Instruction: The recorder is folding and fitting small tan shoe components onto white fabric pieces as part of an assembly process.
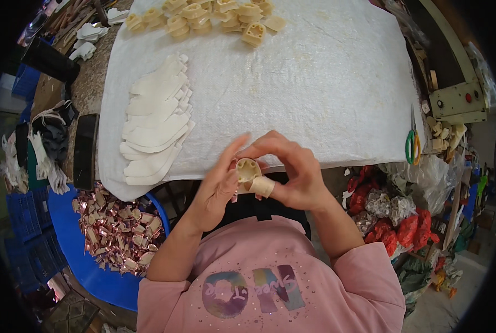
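At the near edge of a worktable spread with white woven sheeting point(326, 100), a person in a pink printed T-shirt point(337, 288) handles a small, cream-coloured, cup-shaped hollow piece point(248, 168). The right hand point(297, 175) curls about it, forefinger arched over the far side and thumb, bound in a tan wrap point(262, 187), pinching the near side. The left hand point(217, 186) flanks it with fingers extended, slightly blurred; whether it grips or merely steadies cannot be told.

The piece is held up by the table's edge, near the dark gap before the person's lap. A loosened pinch, or dulled feel through the wrapped thumb, could send it down there.

To the left lies an overlapping row of flat, off-white, curved-edged sheets point(156, 125), its lower end near the edge, where a brushing arm could knock some off. Below sits a blue plastic tub point(64, 222) of shiny pinkish fragments point(120, 230), where a dropped piece might be lost. Cream moulded pieces point(253, 34) cluster at the far side; scissors with green and orange handles point(410, 147) rest at the right edge, liable to fall if bumped.
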{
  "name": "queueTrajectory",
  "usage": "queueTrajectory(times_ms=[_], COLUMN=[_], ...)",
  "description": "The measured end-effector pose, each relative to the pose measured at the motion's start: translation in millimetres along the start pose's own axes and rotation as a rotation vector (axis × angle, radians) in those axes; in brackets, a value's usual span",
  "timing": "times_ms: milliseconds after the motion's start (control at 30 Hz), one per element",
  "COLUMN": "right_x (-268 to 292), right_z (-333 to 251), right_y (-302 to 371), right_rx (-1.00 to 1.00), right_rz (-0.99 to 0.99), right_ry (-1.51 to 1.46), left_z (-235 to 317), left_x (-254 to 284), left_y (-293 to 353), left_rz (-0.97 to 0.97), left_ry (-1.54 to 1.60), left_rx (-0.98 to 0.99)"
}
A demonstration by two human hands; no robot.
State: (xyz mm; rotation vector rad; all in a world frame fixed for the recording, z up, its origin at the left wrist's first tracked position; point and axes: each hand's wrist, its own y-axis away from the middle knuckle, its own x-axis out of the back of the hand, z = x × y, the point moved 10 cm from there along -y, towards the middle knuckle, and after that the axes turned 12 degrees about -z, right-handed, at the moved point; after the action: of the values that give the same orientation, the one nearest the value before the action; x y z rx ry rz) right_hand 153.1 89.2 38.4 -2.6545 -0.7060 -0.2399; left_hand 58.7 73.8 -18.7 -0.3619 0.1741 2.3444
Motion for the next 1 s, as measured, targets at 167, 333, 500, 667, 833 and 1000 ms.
queueTrajectory(times_ms=[167,333,500,667,833,1000], right_x=[-10,-12,-35,-40,-41,-42], right_z=[9,19,56,41,35,31], right_y=[8,13,-1,1,6,11], right_rx=[0.015,-0.076,-0.433,-0.266,-0.158,-0.095], right_rz=[0.069,0.109,-0.074,-0.094,-0.002,0.139], right_ry=[0.043,0.087,-0.718,-0.685,-0.303,-0.434], left_z=[-1,3,23,26,32,25], left_x=[-2,0,-9,-18,-8,10], left_y=[-2,2,-5,-6,1,0], left_rz=[0.103,0.170,0.198,0.098,0.236,0.408], left_ry=[0.067,-0.045,-0.087,-0.130,-0.232,-0.140], left_rx=[-0.060,-0.076,-0.264,-0.281,-0.287,-0.243])
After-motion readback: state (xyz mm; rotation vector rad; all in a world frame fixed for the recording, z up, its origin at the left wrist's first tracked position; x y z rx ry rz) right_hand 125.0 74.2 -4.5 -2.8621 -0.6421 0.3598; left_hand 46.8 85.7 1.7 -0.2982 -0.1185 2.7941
